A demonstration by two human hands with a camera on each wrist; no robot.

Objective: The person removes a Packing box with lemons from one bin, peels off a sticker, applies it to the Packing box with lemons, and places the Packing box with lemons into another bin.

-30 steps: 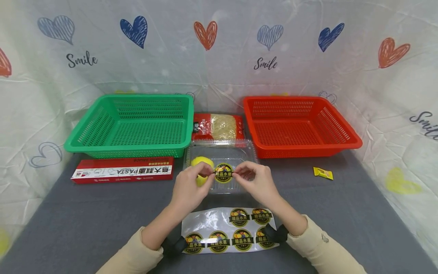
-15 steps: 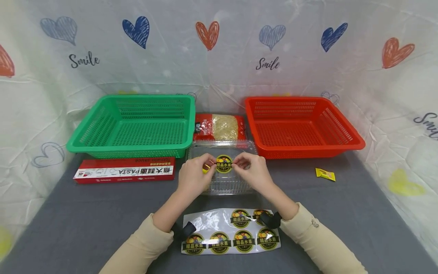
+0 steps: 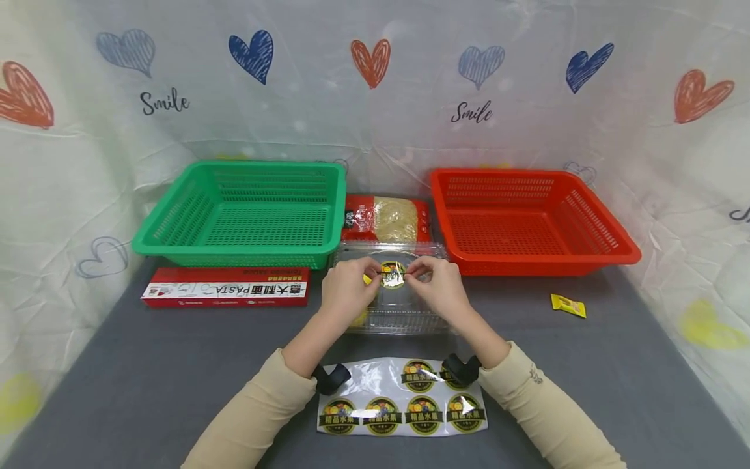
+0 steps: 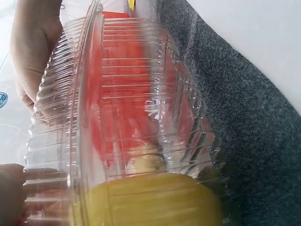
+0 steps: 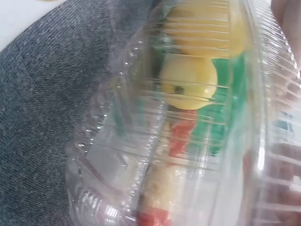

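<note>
Between both hands, a round black-and-yellow fruit sticker is stretched over the lid of a clear plastic box. My left hand pinches the sticker's left edge, while my right hand pinches its right edge. Whether the sticker touches the lid cannot be told. Inside the box, a large yellow fruit shows in the left wrist view. A smaller round yellow fruit lies beside it in the right wrist view. Each wrist view shows its own hand only partly or not at all, behind the ribbed plastic.
A sheet of stickers lies near the forearms. Behind stand a green basket and a red basket, with a red noodle packet between. A pasta box lies left, a small yellow packet right.
Both hands have moved away from the body with the sticker, higher over the box lid. More of the box's front edge shows below them. The head view has shifted slightly.
</note>
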